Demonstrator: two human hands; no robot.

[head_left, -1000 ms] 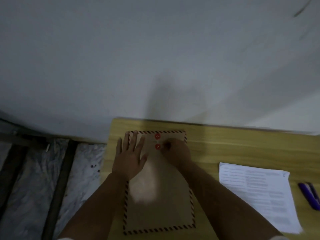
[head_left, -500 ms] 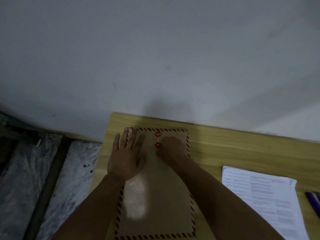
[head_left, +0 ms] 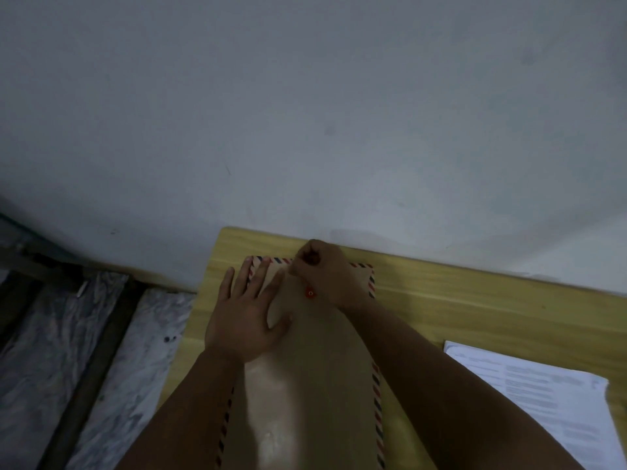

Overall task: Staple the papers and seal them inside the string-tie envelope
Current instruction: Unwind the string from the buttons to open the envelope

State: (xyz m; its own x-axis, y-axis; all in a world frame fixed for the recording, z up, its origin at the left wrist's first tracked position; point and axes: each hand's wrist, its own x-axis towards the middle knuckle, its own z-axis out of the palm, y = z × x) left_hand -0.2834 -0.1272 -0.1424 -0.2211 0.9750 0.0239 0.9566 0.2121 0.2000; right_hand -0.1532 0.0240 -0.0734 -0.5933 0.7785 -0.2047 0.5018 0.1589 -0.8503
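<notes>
Envelope [head_left: 305,385] lies on the worktop [head_left: 458,300], long axis running from bottom centre toward upper centre of the frame. I see the left hand [head_left: 244,320] spread flat on it. The right hand [head_left: 322,269], nearer the flap, is curled above the red button [head_left: 310,293]; string hidden, grip unconfirmed. Papers [head_left: 543,401] lie lower right, cut off.

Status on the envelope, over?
Left hand flat on envelope. Right hand fisted at the flap, near red button. Papers still outside, right.

Left hand [head_left: 246,320] flat on envelope [head_left: 315,385], right hand [head_left: 327,276] fisted at top
</notes>
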